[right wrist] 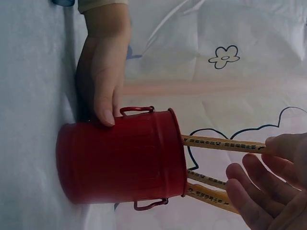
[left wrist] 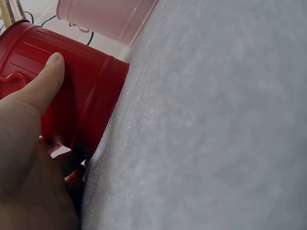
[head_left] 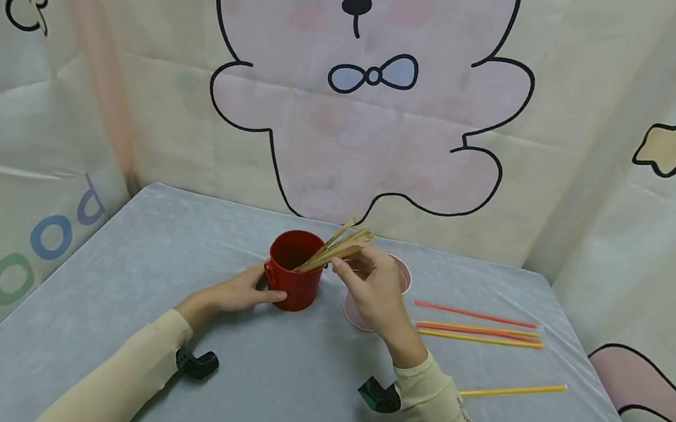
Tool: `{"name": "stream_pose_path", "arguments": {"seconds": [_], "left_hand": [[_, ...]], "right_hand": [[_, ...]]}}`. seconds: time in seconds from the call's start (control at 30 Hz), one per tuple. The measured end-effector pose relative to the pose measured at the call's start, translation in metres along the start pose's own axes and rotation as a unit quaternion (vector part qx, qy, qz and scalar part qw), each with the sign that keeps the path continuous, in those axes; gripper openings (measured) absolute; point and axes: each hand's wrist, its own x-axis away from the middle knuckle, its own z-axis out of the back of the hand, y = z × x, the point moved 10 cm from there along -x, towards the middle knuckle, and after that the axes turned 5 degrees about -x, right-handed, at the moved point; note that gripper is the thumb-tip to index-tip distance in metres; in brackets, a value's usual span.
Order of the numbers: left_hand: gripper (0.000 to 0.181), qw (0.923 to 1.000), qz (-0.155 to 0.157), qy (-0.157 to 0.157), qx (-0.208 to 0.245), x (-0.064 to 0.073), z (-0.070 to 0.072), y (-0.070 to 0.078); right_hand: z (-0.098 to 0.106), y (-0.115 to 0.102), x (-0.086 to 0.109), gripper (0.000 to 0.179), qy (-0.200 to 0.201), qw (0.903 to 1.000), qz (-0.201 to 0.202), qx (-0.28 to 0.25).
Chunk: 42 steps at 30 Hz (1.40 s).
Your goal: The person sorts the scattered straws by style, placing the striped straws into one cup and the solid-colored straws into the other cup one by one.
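With my left grip (head_left: 239, 292) curled round the red bucket (head_left: 298, 288) and my right grip (head_left: 375, 289) pinching slim sticks (head_left: 333, 249) that lean inside it, a loose pinch might drop some, or my knuckles might knock the pink bucket (head_left: 355, 315) just beside them.

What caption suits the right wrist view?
Left hand holds a red bucket; right hand grips printed sticks at its mouth.

One round red bucket (head_left: 297, 288), at least three printed tan sticks (right wrist: 225, 143); toward three o'clock, one pink bucket (head_left: 356, 315), five red-or-yellow rods (head_left: 479, 333).
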Motion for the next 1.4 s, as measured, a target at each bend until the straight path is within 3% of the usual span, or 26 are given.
{"name": "stream_pose_path", "arguments": {"seconds": [0.23, 0.57, 1.4], "left_hand": [[0.070, 1.0000, -0.001, 0.002, 0.000, -0.002, 0.001, 0.000], [0.070, 1.0000, 0.001, 0.002, -0.005, -0.001, 0.000, -0.002], [0.069, 0.9998, -0.006, 0.004, -0.020, 0.000, 0.002, -0.001]], "right_hand": [[-0.002, 0.005, -0.001, 0.012, -0.002, 0.9983, -0.013, 0.057], [-0.006, 0.011, -0.001, 0.012, 0.002, 0.9868, -0.019, 0.161], [0.005, 0.007, -0.001, 0.011, 0.014, 0.9893, -0.023, 0.143]]}}
